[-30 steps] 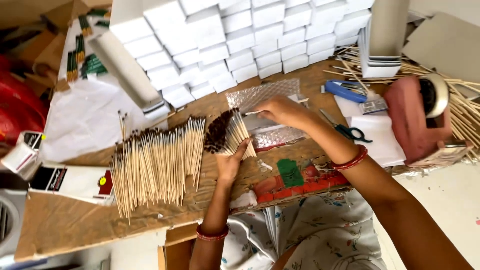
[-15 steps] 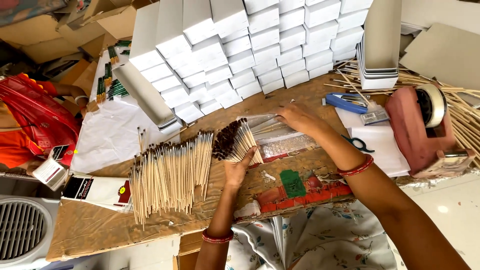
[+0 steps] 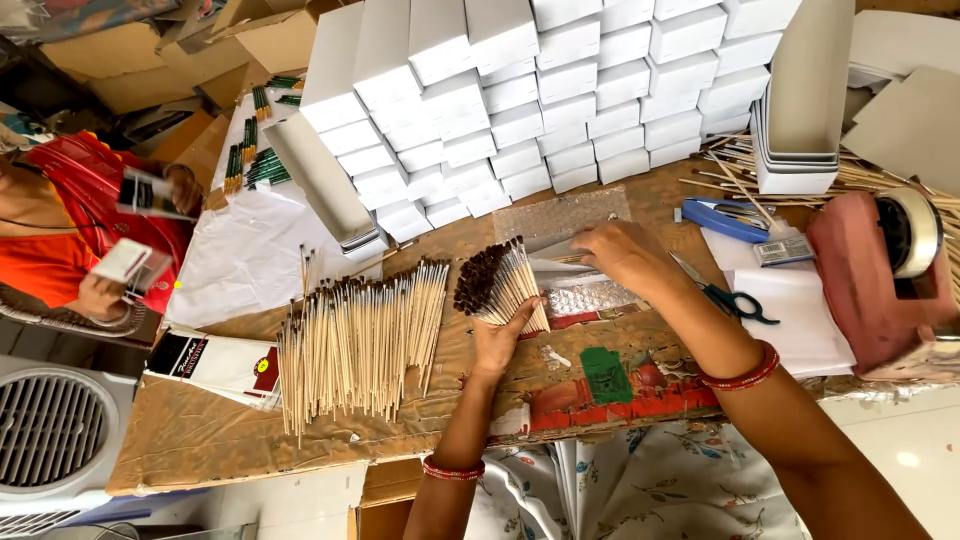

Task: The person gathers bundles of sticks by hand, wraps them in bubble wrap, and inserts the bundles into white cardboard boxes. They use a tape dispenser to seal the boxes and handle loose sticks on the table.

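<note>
Bundle of dark-tipped sticks [image 3: 497, 288], centre of cardboard-covered bench [image 3: 200, 430]: left hand [image 3: 500, 340] clasps it. Right hand [image 3: 625, 258], 3 o'clock, pinches clear sleeve [image 3: 560, 268]. Step judged: sleeving bundle; next needs tips aligned with sleeve mouth. Loose stick pile [image 3: 360, 335] at 9 o'clock.

I see a bundle of thin pale sticks [image 3: 505, 290] with dark brown tips, fanned and tilted, tips pointing up-left, resting on a clear bubble-wrap sheet [image 3: 565, 225] lying flat on the brown board.
</note>
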